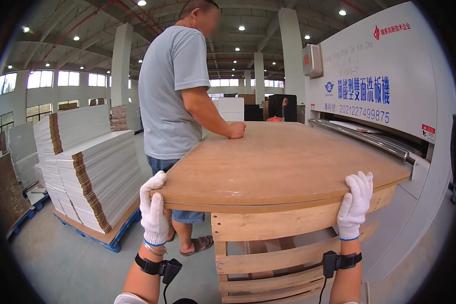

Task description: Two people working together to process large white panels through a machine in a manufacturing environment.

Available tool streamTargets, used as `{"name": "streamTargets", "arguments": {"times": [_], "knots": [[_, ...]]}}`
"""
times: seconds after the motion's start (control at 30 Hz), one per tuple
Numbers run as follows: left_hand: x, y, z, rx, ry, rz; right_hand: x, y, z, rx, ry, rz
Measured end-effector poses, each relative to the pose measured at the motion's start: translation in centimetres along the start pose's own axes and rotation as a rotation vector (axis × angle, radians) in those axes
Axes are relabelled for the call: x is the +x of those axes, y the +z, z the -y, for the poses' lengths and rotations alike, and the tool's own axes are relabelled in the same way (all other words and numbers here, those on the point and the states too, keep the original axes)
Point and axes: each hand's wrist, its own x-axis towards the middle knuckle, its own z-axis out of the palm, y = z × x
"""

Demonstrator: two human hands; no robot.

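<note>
both gloved hands hold the near edge of a large brown board, which runs away from the person toward the machine.

the left hand [153, 210] has its grip closed over the near left corner of the brown board [278, 162], and the right hand [355, 205] has its grip closed over the near right corner, fingers on top. the board lies flat on a wooden pallet stack [273, 253]. both hands seem equally near to it. its far right side lies just beside the roller slot [362, 137] of the white machine [385, 76]. a co-worker in a grey shirt [169, 91] stands at the left side and rests one fist [236, 130] on the board. stacks of white sheets [86, 167] stand on a blue pallet [111, 238] at the left.
</note>
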Motion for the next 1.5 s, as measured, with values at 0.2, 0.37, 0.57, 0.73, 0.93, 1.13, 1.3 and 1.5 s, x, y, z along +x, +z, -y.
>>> {"name": "streamTargets", "arguments": {"times": [0.2, 0.37, 0.57, 0.73, 0.93, 1.13, 1.3, 1.5], "knots": [[-0.1, 0.2, -0.4, -0.004, -0.007, 0.005, -0.1, -0.3, 0.0, -0.002, 0.005, 0.016], [-0.1, -0.3, -0.1, -0.033, -0.026, 0.014, 0.1, -0.3, 0.1, 0.003, 0.008, 0.021], [0.0, -0.2, -0.3, 0.042, -0.005, 0.020, 0.0, -0.1, 0.1, 0.002, 0.006, 0.006], [-0.1, 0.0, -0.6, 0.044, -0.032, 0.003, -0.1, 0.0, 0.0, 0.013, 0.006, -0.005], [0.0, 0.0, 0.3, 0.013, 0.015, 0.022, 0.0, -0.3, 0.0, -0.002, 0.013, 0.016], [0.0, -0.6, 0.5, -0.003, -0.004, -0.004, 0.1, -0.1, 0.0, 0.007, 0.000, 0.009], [-0.1, -0.7, 1.3, 0.000, -0.018, -0.020, -0.3, 0.1, -0.3, -0.005, 0.006, 0.023], [0.0, -0.5, 1.3, 0.009, 0.010, -0.026, -0.2, -0.4, -0.5, -0.012, 0.001, 0.014]]}}
